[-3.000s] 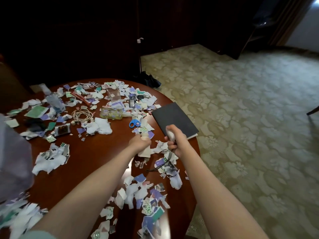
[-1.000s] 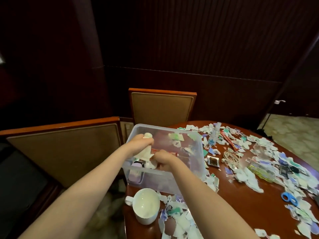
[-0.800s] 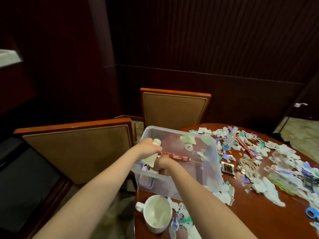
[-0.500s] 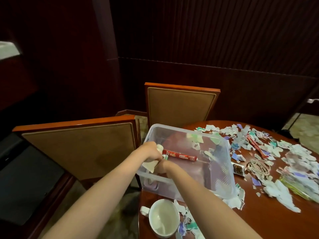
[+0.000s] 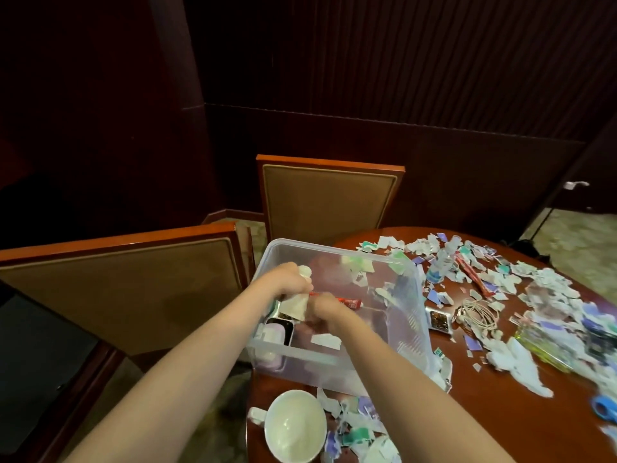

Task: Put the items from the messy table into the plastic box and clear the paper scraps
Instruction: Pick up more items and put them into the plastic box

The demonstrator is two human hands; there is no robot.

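Note:
The clear plastic box [image 5: 334, 355] stands at the table's left edge. Both my hands are over its near-left corner. My left hand [image 5: 285, 283] grips a small white bottle [image 5: 304, 272] together with a pale paper scrap [image 5: 295, 307] hanging below it. My right hand [image 5: 323, 313] is lower, inside the box, knuckles up and fingers curled down out of sight. Inside the box lie a red tube [image 5: 347, 301], a pink-and-white case [image 5: 273, 334] and some scraps. Paper scraps [image 5: 534, 295] cover the table to the right.
A white mug [image 5: 295, 426] sits on the round wooden table [image 5: 500, 412] just in front of the box. A coiled cable [image 5: 475, 315], a small square device [image 5: 439, 320], a clear bottle [image 5: 440, 267], a red pen [image 5: 472, 276] and blue scissors [image 5: 606, 408] lie among the scraps. Two chairs [image 5: 327, 198] stand behind.
Three seconds ago both hands were picking things from the scraps by a dark notebook. They have since moved over to the box, and within the last second they sank lower into it.

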